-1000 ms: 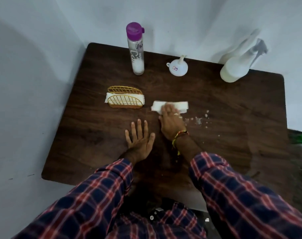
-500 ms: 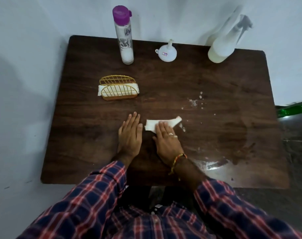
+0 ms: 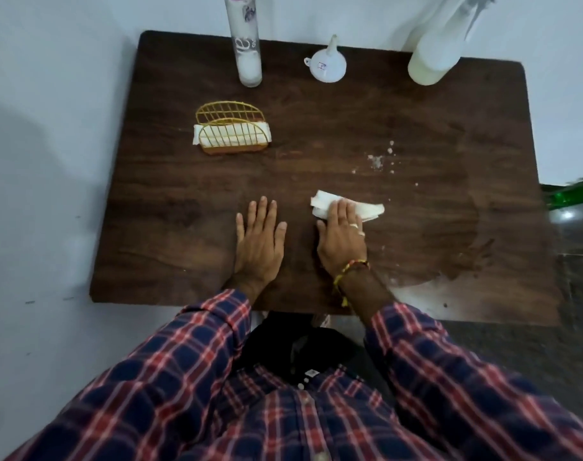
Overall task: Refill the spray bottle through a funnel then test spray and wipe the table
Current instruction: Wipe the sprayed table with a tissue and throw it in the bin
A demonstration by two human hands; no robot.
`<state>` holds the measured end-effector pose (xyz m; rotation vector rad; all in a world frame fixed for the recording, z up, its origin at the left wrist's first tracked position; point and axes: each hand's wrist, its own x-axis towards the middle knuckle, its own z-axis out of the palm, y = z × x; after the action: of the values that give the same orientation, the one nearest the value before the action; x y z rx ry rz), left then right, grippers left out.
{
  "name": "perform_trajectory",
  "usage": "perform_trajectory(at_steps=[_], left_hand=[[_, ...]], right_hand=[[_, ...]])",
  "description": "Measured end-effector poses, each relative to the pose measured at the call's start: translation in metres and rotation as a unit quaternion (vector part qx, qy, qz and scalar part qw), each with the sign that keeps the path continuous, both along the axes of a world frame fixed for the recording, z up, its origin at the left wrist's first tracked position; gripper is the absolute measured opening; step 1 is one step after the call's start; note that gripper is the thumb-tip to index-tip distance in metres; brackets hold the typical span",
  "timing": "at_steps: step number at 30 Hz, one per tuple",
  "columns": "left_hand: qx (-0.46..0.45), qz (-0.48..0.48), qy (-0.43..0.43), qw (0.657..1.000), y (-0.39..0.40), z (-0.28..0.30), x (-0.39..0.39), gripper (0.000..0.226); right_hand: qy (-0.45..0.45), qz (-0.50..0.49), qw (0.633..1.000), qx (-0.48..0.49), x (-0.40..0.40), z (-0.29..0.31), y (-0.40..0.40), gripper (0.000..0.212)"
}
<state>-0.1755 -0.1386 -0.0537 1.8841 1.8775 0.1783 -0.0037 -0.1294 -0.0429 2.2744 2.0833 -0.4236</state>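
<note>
Right hand (image 3: 341,236) flat, fingers straight, pressing a crumpled white tissue (image 3: 346,209) onto the dark woodgrain table (image 3: 183,201) — left hand (image 3: 259,239) spread flat beside it.

I see the left hand (image 3: 259,242) lying flat, palm down, fingers (image 3: 262,211) straight and together. Right hand (image 3: 341,237) also palm down, fingers extended forward, forearm angled in from the right.

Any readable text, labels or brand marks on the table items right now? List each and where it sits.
Tall bottle: white script lettering and a dark mark, too blurred to read.
Funnel: small square sticker, print too small to read.
Spray bottle: no text visible.
Nothing legible elsewhere.
</note>
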Motion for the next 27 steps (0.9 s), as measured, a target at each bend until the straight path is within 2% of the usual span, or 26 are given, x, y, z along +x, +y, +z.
perform_trajectory(at_steps=[2, 5, 7, 10, 12, 16, 17, 20, 21, 23, 25, 27], left_hand=[[0.001, 0.030, -0.021, 0.999, -0.017, 0.001, 0.005, 0.073], [0.001, 0.048, -0.041, 0.998, -0.035, 0.003, 0.011, 0.073], [-0.001, 0.030, -0.032, 0.999, -0.042, 0.005, 0.014, 0.072], [-0.004, -0.031, 0.000, 1.000, -0.051, 0.006, 0.026, 0.072], [-0.016, -0.035, 0.014, 0.999, -0.057, 0.008, 0.039, 0.070], [-0.068, 0.007, 0.017, 0.998, -0.056, 0.013, 0.050, 0.054], [-0.077, 0.006, 0.019, 0.997, -0.054, 0.015, 0.049, 0.054], [-0.088, 0.001, 0.035, 0.995, -0.050, 0.018, 0.052, 0.055], [-0.081, 0.006, 0.044, 0.996, -0.051, 0.018, 0.054, 0.054], [-0.061, 0.022, 0.059, 0.996, -0.055, 0.019, 0.060, 0.054], [-0.063, 0.031, 0.069, 0.995, -0.055, 0.020, 0.063, 0.053], [-0.071, 0.039, 0.079, 0.994, -0.051, 0.024, 0.064, 0.053]], right_hand=[[0.015, 0.072, 0.997, 0.026, -0.013, -0.005, -0.017, 0.063], [0.022, 0.193, 0.981, -0.015, -0.019, -0.001, -0.101, 0.061], [0.020, 0.162, 0.986, -0.024, -0.001, 0.003, -0.127, 0.059], [-0.004, 0.024, 0.999, -0.020, 0.015, 0.002, -0.098, 0.061], [-0.009, 0.049, 0.999, -0.001, 0.013, 0.000, -0.081, 0.063], [-0.005, 0.127, 0.991, -0.041, 0.024, 0.005, -0.125, 0.062], [-0.014, 0.109, 0.993, -0.049, 0.037, 0.005, -0.130, 0.062], [-0.014, -0.024, 0.998, -0.058, 0.059, 0.004, -0.094, 0.063], [-0.015, -0.024, 0.998, -0.063, 0.059, 0.004, -0.075, 0.063], [-0.010, 0.046, 0.998, -0.043, 0.050, -0.001, -0.053, 0.062], [0.009, 0.101, 0.994, -0.033, 0.037, -0.003, -0.064, 0.065], [0.018, 0.121, 0.990, -0.070, 0.036, 0.001, -0.091, 0.064]])
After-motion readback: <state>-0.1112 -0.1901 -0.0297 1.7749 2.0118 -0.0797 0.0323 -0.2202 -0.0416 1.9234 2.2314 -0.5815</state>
